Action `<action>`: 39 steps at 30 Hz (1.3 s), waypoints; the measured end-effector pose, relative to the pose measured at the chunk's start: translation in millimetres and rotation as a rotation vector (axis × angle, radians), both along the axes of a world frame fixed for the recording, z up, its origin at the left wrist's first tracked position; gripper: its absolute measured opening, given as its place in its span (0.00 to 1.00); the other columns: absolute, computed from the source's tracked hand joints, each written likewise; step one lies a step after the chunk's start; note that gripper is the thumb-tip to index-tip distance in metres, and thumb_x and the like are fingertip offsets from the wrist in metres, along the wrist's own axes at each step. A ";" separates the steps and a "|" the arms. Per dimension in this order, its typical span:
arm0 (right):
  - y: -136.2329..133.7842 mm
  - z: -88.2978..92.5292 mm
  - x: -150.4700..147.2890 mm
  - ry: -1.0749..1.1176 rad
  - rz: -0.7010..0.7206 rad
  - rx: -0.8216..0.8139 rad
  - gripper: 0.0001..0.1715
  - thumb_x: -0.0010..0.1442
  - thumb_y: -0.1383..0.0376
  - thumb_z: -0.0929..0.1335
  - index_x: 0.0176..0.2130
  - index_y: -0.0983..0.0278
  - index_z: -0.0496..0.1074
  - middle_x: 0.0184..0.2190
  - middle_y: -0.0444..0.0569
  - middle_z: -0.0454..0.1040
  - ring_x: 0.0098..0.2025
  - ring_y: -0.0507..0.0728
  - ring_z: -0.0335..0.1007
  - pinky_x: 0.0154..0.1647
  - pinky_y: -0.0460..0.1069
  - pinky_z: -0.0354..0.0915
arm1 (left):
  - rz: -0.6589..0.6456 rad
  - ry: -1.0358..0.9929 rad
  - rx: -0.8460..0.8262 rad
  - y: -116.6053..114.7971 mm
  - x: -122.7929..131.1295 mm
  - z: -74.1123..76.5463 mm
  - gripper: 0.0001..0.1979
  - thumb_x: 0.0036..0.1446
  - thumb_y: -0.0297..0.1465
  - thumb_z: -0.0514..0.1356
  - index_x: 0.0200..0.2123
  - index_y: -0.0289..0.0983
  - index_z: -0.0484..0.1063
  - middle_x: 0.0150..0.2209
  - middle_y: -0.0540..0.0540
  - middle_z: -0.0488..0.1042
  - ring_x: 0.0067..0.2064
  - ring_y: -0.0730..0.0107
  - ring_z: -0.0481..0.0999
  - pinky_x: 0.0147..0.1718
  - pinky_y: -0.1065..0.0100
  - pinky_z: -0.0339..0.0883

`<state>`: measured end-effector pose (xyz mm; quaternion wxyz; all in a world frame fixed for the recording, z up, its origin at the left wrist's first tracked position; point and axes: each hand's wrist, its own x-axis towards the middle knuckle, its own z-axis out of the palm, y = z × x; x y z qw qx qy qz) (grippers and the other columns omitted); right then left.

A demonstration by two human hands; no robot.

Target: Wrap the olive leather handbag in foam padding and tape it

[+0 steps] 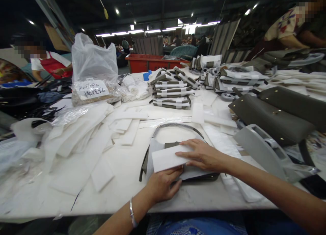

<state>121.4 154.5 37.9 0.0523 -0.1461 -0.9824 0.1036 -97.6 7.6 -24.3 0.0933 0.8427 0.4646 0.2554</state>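
Observation:
A dark olive handbag (pixel 144 165) lies on the table before me, its strap (pixel 175 125) wrapped and arched away from me. Pale wrapping covers much of its front. Across it sits a white rectangular foam sheet (pixel 165 158). My right hand (pixel 201 155) rests on the sheet's right end, fingers spread. Along the sheet's lower edge is my left hand (pixel 164 184), its fingers stretched to the right and the thumb apart. The left fingertips are partly hidden around the edge, beneath my right hand. A bracelet (pixel 131 213) circles my left wrist.
Loose foam sheets (pixel 76 140) cover the left side, below a labelled plastic bag (pixel 93 72). Wrapped handbags (pixel 171 92) are stacked at the back. Olive bags (pixel 272 114) and a grey tape dispenser (pixel 265 150) lie right. A red bin (pixel 137 62) stands beyond; people work on both sides.

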 end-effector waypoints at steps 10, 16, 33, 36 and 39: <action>-33.6 -38.0 10.7 0.028 -0.085 0.097 0.27 0.68 0.57 0.64 0.64 0.48 0.63 0.66 0.53 0.61 0.65 0.67 0.56 0.64 0.68 0.54 | -0.012 0.088 0.054 -6.1 -3.8 -10.7 0.21 0.65 0.30 0.56 0.61 0.38 0.65 0.51 0.42 0.78 0.49 0.60 0.80 0.47 0.60 0.77; -38.2 -47.2 12.6 0.043 -0.081 0.081 0.28 0.69 0.60 0.63 0.66 0.53 0.59 0.67 0.45 0.62 0.67 0.65 0.55 0.67 0.67 0.51 | -0.007 -0.014 0.236 -21.3 4.5 14.2 0.18 0.64 0.24 0.55 0.56 0.35 0.69 0.50 0.40 0.78 0.50 0.67 0.79 0.50 0.67 0.75; -61.6 -49.8 21.3 0.192 -0.457 0.029 0.33 0.67 0.47 0.61 0.64 0.59 0.63 0.67 0.56 0.60 0.69 0.70 0.50 0.68 0.70 0.44 | 0.027 0.400 0.242 15.8 7.5 -12.7 0.29 0.68 0.38 0.52 0.69 0.42 0.51 0.70 0.36 0.51 0.68 0.51 0.58 0.59 0.50 0.65; -64.4 -49.5 28.0 0.222 -0.414 0.031 0.41 0.64 0.42 0.62 0.67 0.58 0.57 0.71 0.58 0.51 0.71 0.70 0.43 0.68 0.70 0.43 | -0.027 0.427 0.321 21.3 2.8 -11.3 0.32 0.66 0.41 0.54 0.70 0.39 0.50 0.70 0.35 0.52 0.66 0.48 0.62 0.56 0.51 0.69; -67.1 -52.8 37.5 0.223 -0.368 0.143 0.44 0.63 0.42 0.63 0.70 0.55 0.50 0.73 0.53 0.43 0.73 0.68 0.34 0.69 0.67 0.40 | -0.093 0.423 0.361 31.0 -11.4 -24.8 0.34 0.65 0.37 0.55 0.71 0.42 0.46 0.69 0.36 0.54 0.63 0.50 0.67 0.53 0.55 0.72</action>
